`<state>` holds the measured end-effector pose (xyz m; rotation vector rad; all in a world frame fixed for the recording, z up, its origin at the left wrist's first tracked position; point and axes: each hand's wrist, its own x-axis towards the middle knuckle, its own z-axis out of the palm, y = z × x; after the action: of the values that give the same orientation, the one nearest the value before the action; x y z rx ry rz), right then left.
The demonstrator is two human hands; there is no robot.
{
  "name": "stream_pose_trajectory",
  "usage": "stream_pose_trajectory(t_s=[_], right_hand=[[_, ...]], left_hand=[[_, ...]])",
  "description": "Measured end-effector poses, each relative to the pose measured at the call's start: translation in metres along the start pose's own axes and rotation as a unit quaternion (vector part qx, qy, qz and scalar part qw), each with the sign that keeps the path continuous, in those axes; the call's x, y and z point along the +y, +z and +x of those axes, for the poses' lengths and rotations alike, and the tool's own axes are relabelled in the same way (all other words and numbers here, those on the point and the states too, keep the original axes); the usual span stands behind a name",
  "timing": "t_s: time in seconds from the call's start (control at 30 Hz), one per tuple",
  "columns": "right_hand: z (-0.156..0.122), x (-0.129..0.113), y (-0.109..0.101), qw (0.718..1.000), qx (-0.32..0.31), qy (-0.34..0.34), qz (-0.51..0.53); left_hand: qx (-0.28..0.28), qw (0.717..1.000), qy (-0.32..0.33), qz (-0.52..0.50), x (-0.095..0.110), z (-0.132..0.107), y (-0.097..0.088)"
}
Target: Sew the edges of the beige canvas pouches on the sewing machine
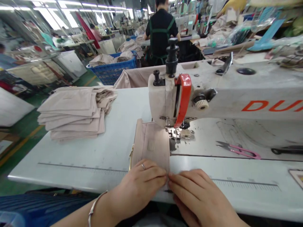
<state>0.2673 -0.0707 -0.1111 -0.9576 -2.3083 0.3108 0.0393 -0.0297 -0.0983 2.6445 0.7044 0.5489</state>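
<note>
A beige fabric piece [157, 148] with a small label patch and a gold zipper along its left side lies under the presser foot [175, 133] of a sewing machine [163, 97]. My left hand [142, 186], with a ring and a bracelet, presses on the near part of the fabric, thumb and fingers closed at its right edge. My right hand [196, 192] meets it there, fingers together and fingertips pinching the same edge. The fabric's near corner is partly hidden by both hands.
A stack of beige sewn pieces [71, 110] sits on the left of the table [113, 151]. Pink-handled thread snips [239, 149] lie right of the needle. Behind stand a blue basket [113, 71] of fabric and a person [162, 31] facing away.
</note>
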Motion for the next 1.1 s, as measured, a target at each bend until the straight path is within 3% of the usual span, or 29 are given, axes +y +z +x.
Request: stream_pose_trajectory(t_s=[0.43, 1.1], right_hand=[[0.025, 0.013, -0.007, 0.998, -0.043, 0.039, -0.012], [0.06, 0.051, -0.009, 0.986, -0.101, 0.075, -0.113]], left_hand=[[0.015, 0.998, 0.048, 0.042, -0.034, 0.025, -0.005], [0.059, 0.998, 0.023, 0.026, -0.086, 0.061, -0.007]])
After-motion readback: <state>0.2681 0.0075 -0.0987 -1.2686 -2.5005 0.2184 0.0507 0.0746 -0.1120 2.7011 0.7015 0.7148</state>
